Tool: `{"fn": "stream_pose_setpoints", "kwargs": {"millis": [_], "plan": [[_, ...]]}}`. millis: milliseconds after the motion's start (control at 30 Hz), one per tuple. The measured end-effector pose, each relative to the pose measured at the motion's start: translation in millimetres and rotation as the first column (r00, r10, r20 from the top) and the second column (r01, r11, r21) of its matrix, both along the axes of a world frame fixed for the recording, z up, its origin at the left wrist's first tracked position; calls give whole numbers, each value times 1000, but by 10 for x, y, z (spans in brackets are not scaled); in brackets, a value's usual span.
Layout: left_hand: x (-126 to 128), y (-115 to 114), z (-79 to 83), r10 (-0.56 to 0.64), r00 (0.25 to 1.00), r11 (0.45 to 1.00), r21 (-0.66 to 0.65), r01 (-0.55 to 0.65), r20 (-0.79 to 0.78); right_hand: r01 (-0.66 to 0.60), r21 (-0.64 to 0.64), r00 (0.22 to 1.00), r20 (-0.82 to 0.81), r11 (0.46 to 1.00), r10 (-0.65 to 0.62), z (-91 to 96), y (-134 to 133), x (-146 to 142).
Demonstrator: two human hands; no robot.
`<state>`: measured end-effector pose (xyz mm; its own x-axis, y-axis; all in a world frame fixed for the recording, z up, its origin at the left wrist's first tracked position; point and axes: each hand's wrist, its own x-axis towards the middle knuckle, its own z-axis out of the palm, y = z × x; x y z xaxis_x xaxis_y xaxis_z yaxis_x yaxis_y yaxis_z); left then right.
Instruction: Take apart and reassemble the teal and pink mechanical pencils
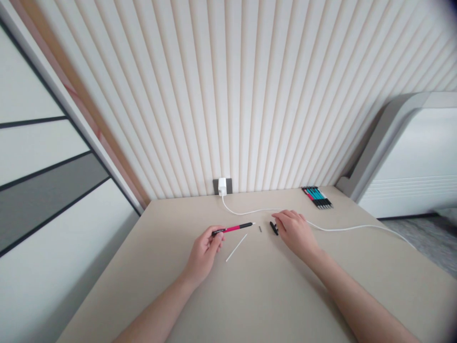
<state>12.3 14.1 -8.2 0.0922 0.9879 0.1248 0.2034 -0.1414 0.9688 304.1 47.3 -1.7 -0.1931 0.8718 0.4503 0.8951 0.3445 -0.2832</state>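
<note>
My left hand [206, 250] is closed around the back end of a red and black pen [233, 228], which points right just above the table. My right hand [294, 231] rests palm down on the table [250, 290], fingers together and reaching a small black pen part [273, 228] at its fingertips. Between the pen tip and that part lies a tiny grey piece, perhaps a spring [260, 229]. A thin white refill [236, 247] lies slanted on the table below the pen.
A row of several pens [317, 196], mostly teal, lies at the back right. A white charger [222, 186] sits in a wall socket, and its white cable [342, 229] runs right across the table. A white and grey unit [410, 157] stands to the right.
</note>
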Motion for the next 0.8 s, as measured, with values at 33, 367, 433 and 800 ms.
{"fn": "stream_pose_setpoints", "kwargs": {"millis": [33, 367, 433, 800], "plan": [[5, 1, 7, 2, 1000, 1000, -8, -2, 16, 15, -26, 1000, 5, 1000, -15, -25, 25, 29], [18, -11, 32, -21, 1000, 999, -32, 21, 17, 85, -160, 996, 0, 984, -86, -124, 39, 11], [18, -10, 26, -20, 1000, 999, -28, 21, 10, 116, -175, 993, 12, 978, -116, -134, 41, 15], [18, -14, 36, -35, 999, 999, -35, 36, 24, -121, -215, 811, -585, 969, -28, -33, 20, -127]]}}
